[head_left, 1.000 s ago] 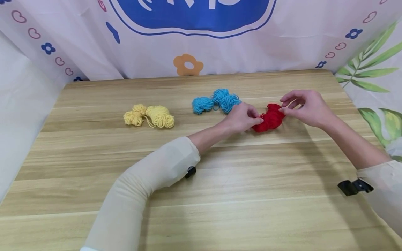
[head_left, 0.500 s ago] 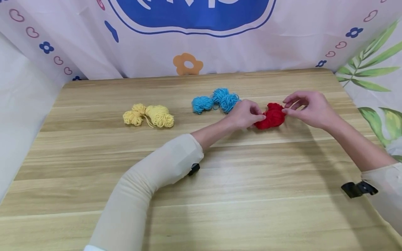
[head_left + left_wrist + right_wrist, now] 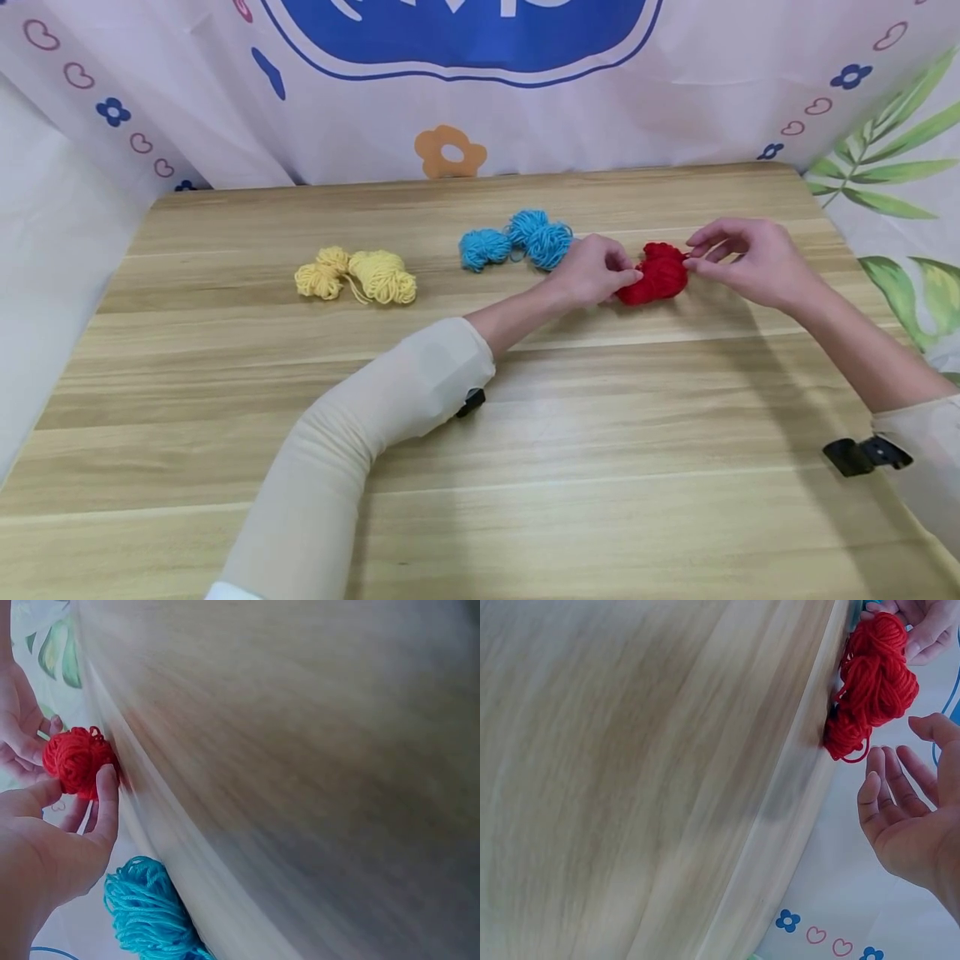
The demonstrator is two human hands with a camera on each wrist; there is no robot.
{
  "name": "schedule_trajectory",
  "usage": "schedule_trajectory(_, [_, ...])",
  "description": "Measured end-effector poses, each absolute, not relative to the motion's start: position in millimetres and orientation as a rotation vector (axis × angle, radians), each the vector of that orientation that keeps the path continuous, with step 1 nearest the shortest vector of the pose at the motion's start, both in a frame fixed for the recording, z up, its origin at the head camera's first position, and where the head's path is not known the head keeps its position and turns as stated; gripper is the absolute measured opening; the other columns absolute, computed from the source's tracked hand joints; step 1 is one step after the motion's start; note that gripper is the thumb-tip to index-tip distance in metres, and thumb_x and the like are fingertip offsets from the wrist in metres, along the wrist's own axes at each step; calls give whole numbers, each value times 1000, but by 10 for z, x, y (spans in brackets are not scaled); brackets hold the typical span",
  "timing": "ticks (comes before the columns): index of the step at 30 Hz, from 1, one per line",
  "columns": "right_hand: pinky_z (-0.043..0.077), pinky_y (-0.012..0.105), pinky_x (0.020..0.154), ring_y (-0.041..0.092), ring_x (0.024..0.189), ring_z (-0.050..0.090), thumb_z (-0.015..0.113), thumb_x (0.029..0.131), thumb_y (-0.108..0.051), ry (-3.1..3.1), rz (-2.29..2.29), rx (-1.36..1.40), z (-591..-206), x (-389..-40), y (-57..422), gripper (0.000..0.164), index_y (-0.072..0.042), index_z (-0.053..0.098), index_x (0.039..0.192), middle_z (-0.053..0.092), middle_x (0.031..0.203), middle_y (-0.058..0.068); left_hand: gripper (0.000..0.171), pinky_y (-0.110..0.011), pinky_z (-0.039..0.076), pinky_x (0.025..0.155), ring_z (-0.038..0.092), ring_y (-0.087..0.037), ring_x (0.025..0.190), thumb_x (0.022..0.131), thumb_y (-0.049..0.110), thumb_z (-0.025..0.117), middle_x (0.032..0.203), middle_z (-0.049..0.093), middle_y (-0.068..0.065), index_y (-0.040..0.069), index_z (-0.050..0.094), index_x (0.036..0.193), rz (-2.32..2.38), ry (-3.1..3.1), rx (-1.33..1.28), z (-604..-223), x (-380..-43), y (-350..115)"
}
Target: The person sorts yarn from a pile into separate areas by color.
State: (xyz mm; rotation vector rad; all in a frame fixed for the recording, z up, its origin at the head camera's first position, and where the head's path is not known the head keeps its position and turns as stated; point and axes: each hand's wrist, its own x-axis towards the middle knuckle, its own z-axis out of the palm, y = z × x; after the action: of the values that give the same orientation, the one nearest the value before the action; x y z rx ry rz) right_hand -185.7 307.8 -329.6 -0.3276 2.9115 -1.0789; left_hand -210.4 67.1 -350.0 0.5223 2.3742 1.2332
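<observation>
A bundle of red yarn [image 3: 656, 277] lies at the right of the table, lumpy, with a loose loop [image 3: 859, 757] at its near end in the right wrist view. My left hand [image 3: 592, 271] grips its left end between thumb and fingers, as the left wrist view also shows. On the other side, my right hand [image 3: 742, 254] hovers close to the yarn's right end. In the right wrist view its fingers [image 3: 892, 784] are loosely bent, with a gap between them and the yarn. Blue yarn [image 3: 546, 243] sits just behind the left hand.
Two joined yellow yarn bundles [image 3: 381, 277] lie at the left of the wooden table [image 3: 525, 467]. A smaller blue bundle [image 3: 484, 249] is beside the larger blue one. A printed cloth [image 3: 337, 125] hangs along the far edge.
The red yarn has shifted slightly right and away from me, with my left hand on it. My right hand has drifted a little to the right too.
</observation>
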Motion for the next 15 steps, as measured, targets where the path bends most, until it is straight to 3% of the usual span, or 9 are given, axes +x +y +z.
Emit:
schedule_trajectory(5, [49,15,61,-4,75,63,79,89,-5,2909,-1100,-324,-3310,-1859,3097,26,4,72,113,73,95,-1,18,-20,54,62,62,-12,68,102,22,69,94,70,-3,5,74,106,1228,2361,518,-3518,-2105,698])
schedule_trajectory(12, [49,14,61,-5,75,63,79,89,-3,2892,-1132,-343,-3325,-1881,3107,27,6,71,113,66,87,-24,17,-20,51,61,62,-12,66,102,23,68,90,70,-1,7,74,104,1199,2379,514,-3516,-2107,731])
schedule_trajectory(15, [49,14,61,-5,75,63,79,89,-3,2894,-1129,-344,-3325,-1894,3109,26,6,71,113,69,88,-18,16,-20,50,61,62,-12,65,102,23,68,89,69,-1,8,74,103,1200,2376,511,-3512,-2108,743])
